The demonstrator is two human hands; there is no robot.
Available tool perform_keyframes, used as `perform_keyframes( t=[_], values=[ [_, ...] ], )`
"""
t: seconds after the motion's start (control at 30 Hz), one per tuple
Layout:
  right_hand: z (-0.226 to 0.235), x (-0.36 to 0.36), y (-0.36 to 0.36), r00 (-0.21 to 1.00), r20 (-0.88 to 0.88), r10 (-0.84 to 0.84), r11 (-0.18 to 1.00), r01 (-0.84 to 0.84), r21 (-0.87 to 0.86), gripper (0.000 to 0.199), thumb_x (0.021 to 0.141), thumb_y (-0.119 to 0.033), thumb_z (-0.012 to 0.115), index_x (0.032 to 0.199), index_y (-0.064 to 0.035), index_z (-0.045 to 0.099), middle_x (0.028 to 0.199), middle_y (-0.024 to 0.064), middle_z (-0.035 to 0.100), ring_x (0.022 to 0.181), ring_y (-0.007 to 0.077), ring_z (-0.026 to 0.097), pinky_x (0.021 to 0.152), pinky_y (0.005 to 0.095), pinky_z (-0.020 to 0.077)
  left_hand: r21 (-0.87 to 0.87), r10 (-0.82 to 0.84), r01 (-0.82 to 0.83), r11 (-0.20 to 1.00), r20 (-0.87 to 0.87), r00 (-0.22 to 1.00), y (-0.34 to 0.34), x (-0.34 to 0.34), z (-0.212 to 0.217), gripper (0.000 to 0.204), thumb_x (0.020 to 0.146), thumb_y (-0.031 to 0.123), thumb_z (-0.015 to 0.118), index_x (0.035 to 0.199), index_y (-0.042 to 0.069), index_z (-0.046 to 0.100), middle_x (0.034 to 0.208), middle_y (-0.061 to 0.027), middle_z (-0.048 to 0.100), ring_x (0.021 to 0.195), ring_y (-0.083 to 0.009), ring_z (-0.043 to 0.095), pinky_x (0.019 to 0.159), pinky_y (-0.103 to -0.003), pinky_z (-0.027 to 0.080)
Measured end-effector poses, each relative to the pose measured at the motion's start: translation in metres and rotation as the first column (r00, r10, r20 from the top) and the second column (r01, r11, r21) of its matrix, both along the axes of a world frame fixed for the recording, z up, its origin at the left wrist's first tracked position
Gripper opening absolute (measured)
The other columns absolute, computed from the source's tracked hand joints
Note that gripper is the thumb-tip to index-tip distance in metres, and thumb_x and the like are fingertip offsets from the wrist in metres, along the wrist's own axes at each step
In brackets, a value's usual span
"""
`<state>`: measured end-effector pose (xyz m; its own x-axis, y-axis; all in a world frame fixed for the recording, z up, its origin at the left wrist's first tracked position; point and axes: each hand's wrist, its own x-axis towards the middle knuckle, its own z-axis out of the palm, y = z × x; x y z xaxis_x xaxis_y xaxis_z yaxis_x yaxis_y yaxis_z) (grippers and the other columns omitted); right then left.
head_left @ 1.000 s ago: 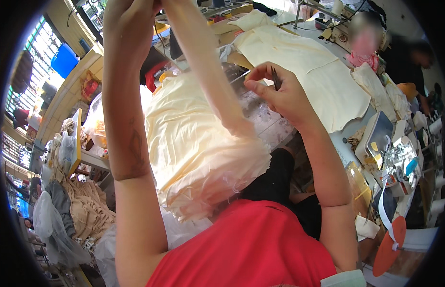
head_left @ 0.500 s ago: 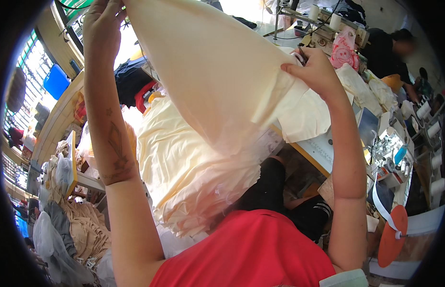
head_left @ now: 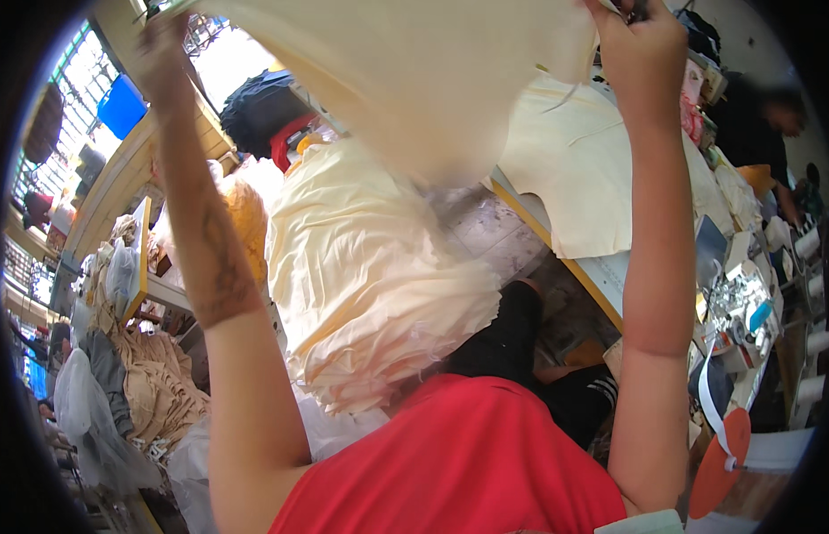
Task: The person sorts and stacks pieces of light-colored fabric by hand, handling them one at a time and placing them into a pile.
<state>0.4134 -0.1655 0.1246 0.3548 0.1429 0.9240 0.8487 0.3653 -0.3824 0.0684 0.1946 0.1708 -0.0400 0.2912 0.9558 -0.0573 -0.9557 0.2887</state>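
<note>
Both my arms are raised, and a cream fabric piece (head_left: 414,80) hangs stretched between my hands, its lower edge blurred. At the upper left my left hand (head_left: 165,44), smeared by motion, pinches one corner. My right hand (head_left: 644,58) grips the other side at the upper right. Something small and dark also shows in its fingers, too cut off to name. Below the raised piece lies a big heap of cream fabric (head_left: 361,267) beside my legs. Another cream fabric piece (head_left: 575,169) lies flat on the yellow-edged table (head_left: 597,298), under the right end of the held one.
At the right stand a cluttered sewing machine (head_left: 744,294) and an orange disc (head_left: 724,458). A person in dark clothes (head_left: 753,125) sits beyond. To the left are beige cloth (head_left: 161,383), clear plastic (head_left: 89,418), an orange bag (head_left: 243,218) and a blue container (head_left: 122,107).
My right hand has risen and moved right with the fabric, lifting it off the heap. The flat piece on the table now shows more. My left hand has shifted slightly left.
</note>
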Motion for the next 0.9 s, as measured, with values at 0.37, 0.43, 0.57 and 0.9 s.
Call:
perform_keyframes(
  t=[0.37, 0.43, 0.57, 0.9],
  values=[
    [-0.192, -0.097, -0.033, 0.868, -0.484, 0.107, 0.669, -0.423, -0.611, 0.022, 0.084, 0.006, 0.062, 0.101, -0.0010, 0.074, 0.087, 0.0023, 0.071, 0.078, 0.0069, 0.060, 0.073, 0.0220, 0.0475, -0.730, -0.045, -0.352, 0.586, -0.463, 0.885, -0.218, -0.241, -0.177, 0.024, 0.097, 0.019, 0.064, 0.081, 0.001, 0.068, 0.071, -0.0043, 0.064, 0.063, -0.0087, 0.059, 0.057, -0.023, 0.046],
    [-0.241, -0.101, -0.040, 0.873, -0.471, 0.126, 0.599, -0.446, -0.665, 0.022, 0.085, 0.002, 0.062, 0.103, -0.0016, 0.074, 0.092, 0.0076, 0.074, 0.084, 0.0114, 0.066, 0.078, 0.0256, 0.0505, -0.732, -0.311, -0.611, 0.302, -0.681, 0.663, -0.247, -0.202, -0.182, 0.028, 0.096, 0.020, 0.066, 0.076, 0.001, 0.068, 0.059, -0.0011, 0.059, 0.056, -0.0078, 0.056, 0.051, -0.024, 0.043],
    [-0.287, -0.112, -0.066, 0.846, -0.505, 0.167, 0.460, -0.521, -0.720, 0.022, 0.085, -0.008, 0.067, 0.106, -0.0013, 0.072, 0.103, 0.0159, 0.073, 0.092, 0.0232, 0.070, 0.083, 0.0337, 0.0530, -0.271, -0.279, -0.798, 0.539, -0.951, 0.135, -0.238, -0.172, -0.232, 0.034, 0.086, 0.028, 0.076, 0.089, -0.005, 0.070, 0.089, -0.0190, 0.070, 0.085, -0.0318, 0.069, 0.088, -0.041, 0.050],
    [-0.234, -0.107, -0.198, 0.779, -0.433, -0.453, 0.494, -0.185, -0.850, 0.036, 0.086, -0.015, 0.072, 0.118, -0.0015, 0.063, 0.102, 0.0157, 0.068, 0.089, 0.0302, 0.068, 0.082, 0.0381, 0.0530, -0.327, -0.320, -0.204, 0.923, -0.945, 0.067, -0.305, 0.058, -0.431, 0.079, 0.093, 0.050, 0.060, 0.155, 0.010, 0.031, 0.159, -0.0164, 0.032, 0.149, -0.0398, 0.025, 0.118, -0.062, 0.015]
  ],
)
